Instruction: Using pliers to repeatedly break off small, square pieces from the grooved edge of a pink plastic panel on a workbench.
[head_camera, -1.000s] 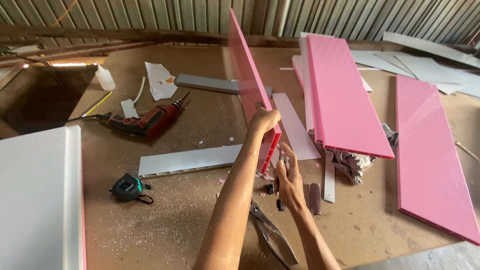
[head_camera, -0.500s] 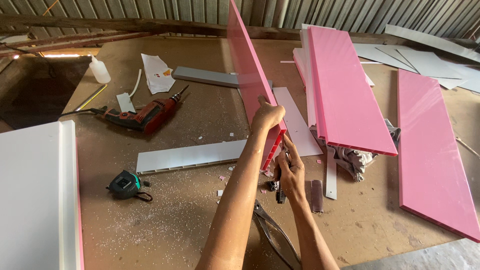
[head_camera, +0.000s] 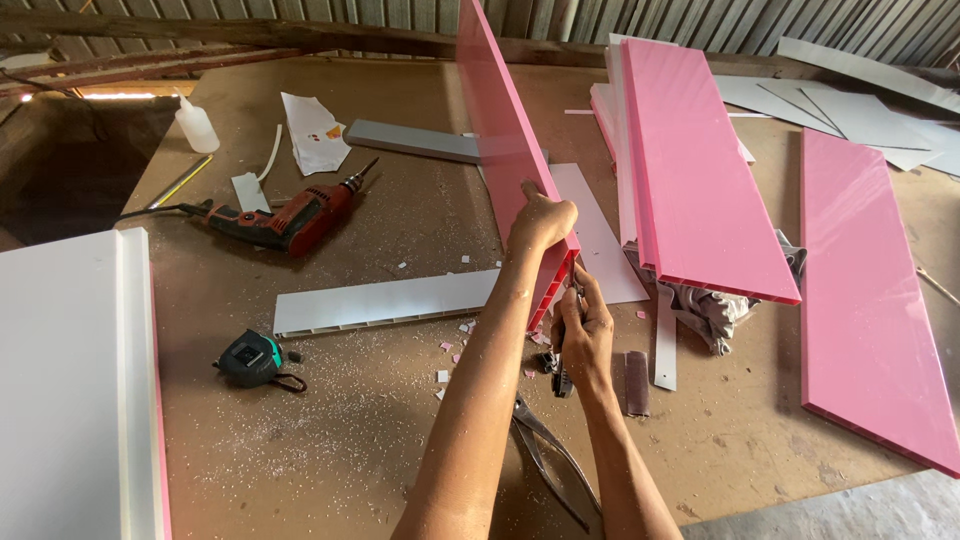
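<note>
Pink plastic fills the left hand, whose fingers are curled over the top edge of an upright pink panel standing on its long edge on the surface and running away toward 12 o'clock. Just at 5 o'clock of that hand, the right hand is closed around a small dark tool, held against the panel's near end; what kind of tool it is cannot be told. Pale chips and dust lie scattered around the panel's foot. A long white strip lies flat at 9 o'clock of the hands, with a black tape measure further out and a red power drill at 10 o'clock. At 2 o'clock, a stack of pink panels lies flat, with a crumpled cloth beneath its near end.
</note>
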